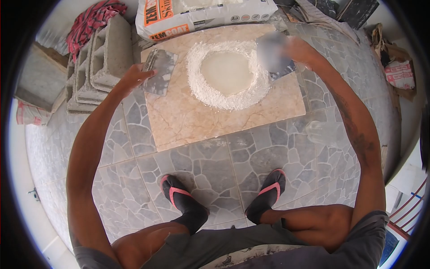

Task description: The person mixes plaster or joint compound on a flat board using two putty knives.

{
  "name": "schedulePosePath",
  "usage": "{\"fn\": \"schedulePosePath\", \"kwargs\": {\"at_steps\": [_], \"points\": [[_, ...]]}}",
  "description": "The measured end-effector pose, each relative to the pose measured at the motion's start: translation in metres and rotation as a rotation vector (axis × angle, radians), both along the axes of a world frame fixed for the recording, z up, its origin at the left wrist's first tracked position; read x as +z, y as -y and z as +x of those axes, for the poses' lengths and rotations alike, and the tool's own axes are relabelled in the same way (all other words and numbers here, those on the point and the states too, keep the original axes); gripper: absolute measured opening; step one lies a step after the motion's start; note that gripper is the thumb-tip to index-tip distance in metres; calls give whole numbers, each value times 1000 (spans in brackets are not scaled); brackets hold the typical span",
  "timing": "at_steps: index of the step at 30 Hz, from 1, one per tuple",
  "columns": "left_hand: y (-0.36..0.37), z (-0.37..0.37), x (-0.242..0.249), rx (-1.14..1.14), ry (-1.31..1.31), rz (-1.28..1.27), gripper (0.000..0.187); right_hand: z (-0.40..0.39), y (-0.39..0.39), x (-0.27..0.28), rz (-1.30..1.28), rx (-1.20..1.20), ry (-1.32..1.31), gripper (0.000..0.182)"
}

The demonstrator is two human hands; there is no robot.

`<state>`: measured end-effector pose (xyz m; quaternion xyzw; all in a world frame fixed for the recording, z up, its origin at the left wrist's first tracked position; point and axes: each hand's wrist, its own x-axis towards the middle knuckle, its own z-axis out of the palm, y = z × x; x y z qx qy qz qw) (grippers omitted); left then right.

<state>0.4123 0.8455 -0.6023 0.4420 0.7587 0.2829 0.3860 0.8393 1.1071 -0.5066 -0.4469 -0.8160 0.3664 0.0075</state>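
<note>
A ring of white powder [195, 85] lies on a beige marbled slab [215, 123], with a pool of cloudy liquid [227, 72] inside it. My left hand [137, 76] is closed around a flat metal scraper [163, 74], held over the slab's left edge. On the other side, my right hand [302, 52] grips a second flat scraper [283, 70] beside the ring's right rim. Part of that scraper and my right fingertips are blurred. Both blades look smeared with pale residue.
An open ZEMCOAT bag [206, 22] stands behind the slab. Concrete hollow blocks [109, 54] are stacked at left, a red checked cloth [94, 22] on top. A clear plastic container [329, 133] sits on the tiled floor [277, 157] at right. My feet stand before the slab.
</note>
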Motion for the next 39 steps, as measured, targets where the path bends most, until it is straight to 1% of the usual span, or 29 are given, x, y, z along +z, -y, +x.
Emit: {"fn": "schedulePosePath", "kwargs": {"at_steps": [1, 4, 6, 7, 10, 13, 16, 19, 22, 25, 28, 31, 34, 39], "points": [[0, -1, 0, 0, 3, 1, 34, 0, -7, 2, 38, -7, 1, 28], [0, -5, -3, -4, -8, -9, 34, 11, -55, -20, 14, -47, 17, 24], [0, -1, 3, -14, -44, -29, 34, 15, -69, -22, -37, -56, 21, 23], [1, 2, 5, -9, -15, -12, 34, 16, -75, -24, -63, -59, 23, 22], [3, 8, 7, 6, 38, 8, 35, 18, -95, -40, -26, 6, 19, 23], [2, 14, 16, 10, 34, -1, 35, 12, -110, -55, -15, 21, -30, 22], [1, 15, 15, 6, 42, 25, 35, -1, -121, -77, -122, -14, -137, 22], [2, 7, 7, -7, 28, 4, 35, -25, -106, -78, -107, -70, -185, 25], [3, 5, 6, -12, 29, -2, 35, -49, -102, -66, -141, 66, 40, 31], [4, 14, 15, -12, 15, 9, 36, -64, -92, -57, -22, 218, 84, 46], [4, 14, 14, -17, 41, 20, 36, -67, -75, -56, 204, 222, -58, 59], [3, 17, 18, -15, 61, 19, 37, -72, -58, -32, 274, 280, 72, 64], [2, 13, 13, -12, 87, 10, 38, -77, -53, -28, 352, 355, 191, 61], [0, 14, 16, -5, 118, -16, 38, -81, -28, -12, 419, 410, 276, 59]]}}
